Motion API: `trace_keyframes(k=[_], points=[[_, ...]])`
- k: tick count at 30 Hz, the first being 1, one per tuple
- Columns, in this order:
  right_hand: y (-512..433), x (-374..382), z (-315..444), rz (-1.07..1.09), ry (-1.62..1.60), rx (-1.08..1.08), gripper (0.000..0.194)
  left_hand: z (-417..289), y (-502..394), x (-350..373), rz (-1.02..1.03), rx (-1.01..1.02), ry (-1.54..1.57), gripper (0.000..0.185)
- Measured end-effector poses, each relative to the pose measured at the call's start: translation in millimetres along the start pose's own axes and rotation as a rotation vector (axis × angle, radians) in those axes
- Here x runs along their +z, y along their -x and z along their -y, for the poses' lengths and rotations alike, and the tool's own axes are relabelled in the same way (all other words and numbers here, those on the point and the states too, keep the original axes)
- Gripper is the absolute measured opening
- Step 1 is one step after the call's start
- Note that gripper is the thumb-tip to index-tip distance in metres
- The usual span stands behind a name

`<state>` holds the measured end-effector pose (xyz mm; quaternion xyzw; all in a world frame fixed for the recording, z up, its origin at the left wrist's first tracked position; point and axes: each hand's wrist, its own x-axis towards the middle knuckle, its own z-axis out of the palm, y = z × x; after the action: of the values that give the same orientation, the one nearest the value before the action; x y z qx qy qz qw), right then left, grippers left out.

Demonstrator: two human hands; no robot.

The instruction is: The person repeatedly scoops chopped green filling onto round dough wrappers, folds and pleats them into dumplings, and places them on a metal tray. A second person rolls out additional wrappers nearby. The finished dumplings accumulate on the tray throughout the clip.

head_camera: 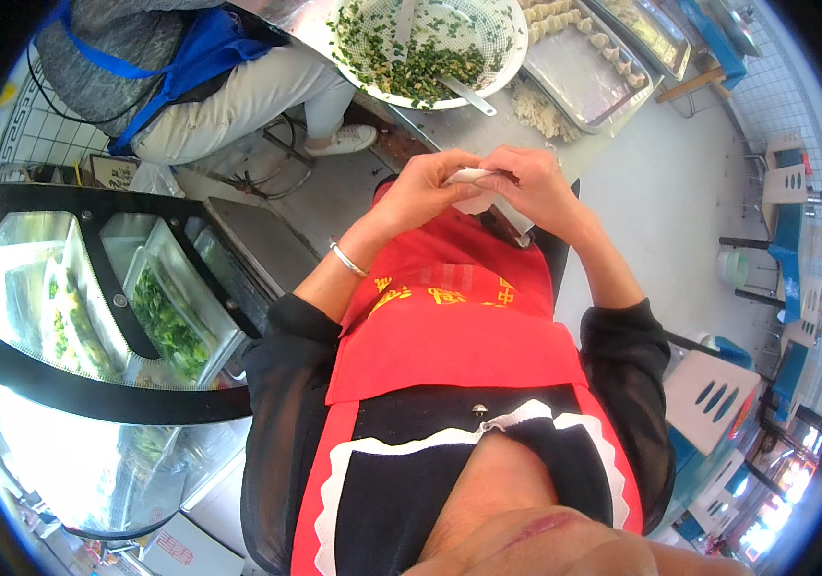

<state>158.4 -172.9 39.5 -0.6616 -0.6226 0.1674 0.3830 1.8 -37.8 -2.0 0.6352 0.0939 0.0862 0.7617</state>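
My left hand [425, 189] and my right hand [534, 189] meet in front of the red apron, fingertips pinching a thin white dough wrapper [474, 201] between them. Whether filling lies inside it is hidden by the fingers. Beyond my hands stands a white perforated plastic basin [515, 54] with chopped greens filling [425, 68], and a metal spatula [470, 96] leans in it. To its right, a metal tray [576, 79] bears rows of folded dumplings [619, 61] along its far side. Scraps of dough or flour [542, 111] lie beside the tray.
A co-worker in a blue apron [180, 65] sits at the upper left. A glass-fronted display case [119, 299] with greens stands on the left. Another metal tray [673, 61] is at the upper right. Tables and chairs [709, 399] line the right side.
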Motion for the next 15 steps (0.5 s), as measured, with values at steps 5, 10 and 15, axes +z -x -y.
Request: trace_keyframes(k=[5,10,15], points=[[-10.2,5.8,-15.3,-0.301,-0.057,0.153,0.020,12.7,1.5,-5.7,-0.246,-0.101,0.308,0.029],[-45.6,3.4,-30.1,-0.284,0.354,-0.204,0.032,19.7,6.4,-14.8,-0.464,-0.104,0.742,0.033],[-80.1,-1.9,-35.5,-0.164,0.358,-0.335,0.025,14.2,10.1,-24.8,-0.611,-0.117,0.684,0.032]])
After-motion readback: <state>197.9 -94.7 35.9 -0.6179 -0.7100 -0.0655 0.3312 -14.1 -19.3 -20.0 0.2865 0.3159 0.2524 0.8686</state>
